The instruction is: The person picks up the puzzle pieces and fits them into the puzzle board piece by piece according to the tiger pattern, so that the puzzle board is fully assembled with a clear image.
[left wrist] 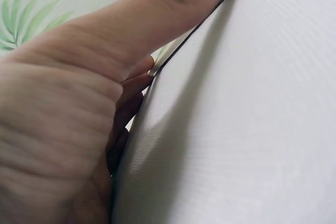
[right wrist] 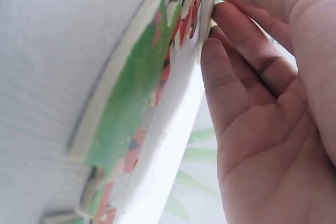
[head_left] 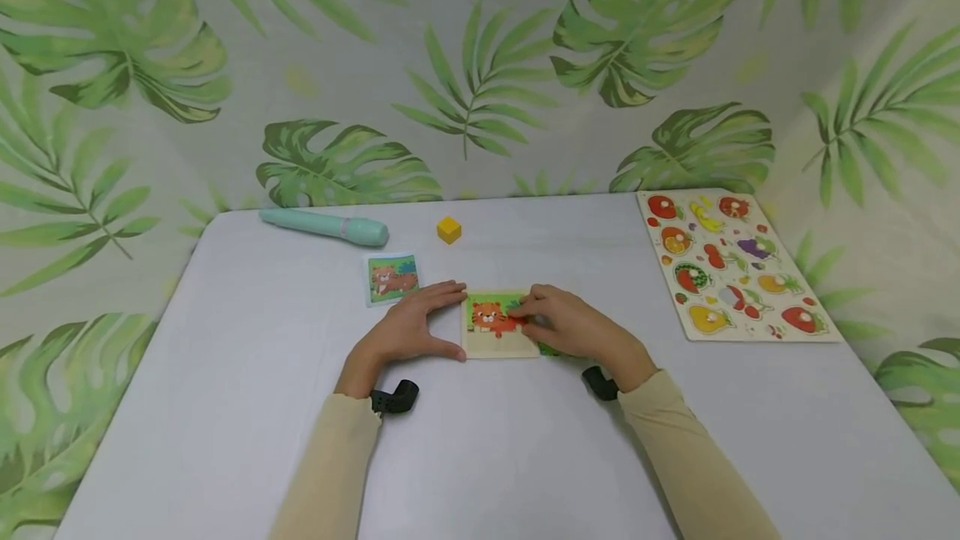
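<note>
Tabletop [head_left: 225,423], white and finely textured, perhaps offered little grip. Left hand [head_left: 412,325], its thumb and fingers spread apart, touched the left corners of a flat, pale wooden puzzle board with an orange tiger picture [head_left: 501,347], which lay before the person; an uneven push could shift it. Right hand [head_left: 570,322] seemed to pinch an orange-red puzzle piece [head_left: 517,323], mostly hidden, over the board's right part; if tilted, its edge could catch. Just beside, a thick-edged, curvy green loose piece [right wrist: 123,103] could be knocked by this hand.
</note>
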Demonstrator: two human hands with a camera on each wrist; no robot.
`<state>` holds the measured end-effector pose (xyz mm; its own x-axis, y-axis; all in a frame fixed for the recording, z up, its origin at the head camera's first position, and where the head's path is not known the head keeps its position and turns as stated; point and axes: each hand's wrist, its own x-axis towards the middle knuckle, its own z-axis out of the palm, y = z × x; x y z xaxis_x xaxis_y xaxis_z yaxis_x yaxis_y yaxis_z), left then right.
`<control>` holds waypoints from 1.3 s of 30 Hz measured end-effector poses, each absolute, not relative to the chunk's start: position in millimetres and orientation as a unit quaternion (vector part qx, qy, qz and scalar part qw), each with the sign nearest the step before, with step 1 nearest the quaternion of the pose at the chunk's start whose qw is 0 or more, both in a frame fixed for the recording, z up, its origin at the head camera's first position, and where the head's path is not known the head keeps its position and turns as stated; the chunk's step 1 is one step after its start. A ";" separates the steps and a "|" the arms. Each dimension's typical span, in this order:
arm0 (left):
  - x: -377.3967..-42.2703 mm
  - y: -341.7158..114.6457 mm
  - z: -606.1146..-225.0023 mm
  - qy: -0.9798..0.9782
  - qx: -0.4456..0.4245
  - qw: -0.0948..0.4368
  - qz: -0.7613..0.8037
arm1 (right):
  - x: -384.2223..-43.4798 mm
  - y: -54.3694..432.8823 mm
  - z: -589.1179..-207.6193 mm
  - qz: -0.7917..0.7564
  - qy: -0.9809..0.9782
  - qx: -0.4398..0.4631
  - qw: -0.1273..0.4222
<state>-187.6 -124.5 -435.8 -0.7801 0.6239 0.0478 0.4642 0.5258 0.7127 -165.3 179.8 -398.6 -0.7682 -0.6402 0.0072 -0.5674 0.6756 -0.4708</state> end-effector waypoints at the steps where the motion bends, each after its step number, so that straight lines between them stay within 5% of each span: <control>1: -187.5 -124.5 -435.9 0.868 0.312 0.107 0.370 | -165.3 179.7 -398.8 -0.230 0.912 -0.330 0.080; 25: -183.2 -122.6 -430.7 0.873 0.311 0.138 0.349 | -142.2 216.2 -388.9 -0.253 0.915 -0.306 0.065; 39: -191.7 -125.1 -427.6 0.871 0.315 0.149 0.348 | -145.3 230.4 -387.4 -0.236 0.919 -0.292 0.122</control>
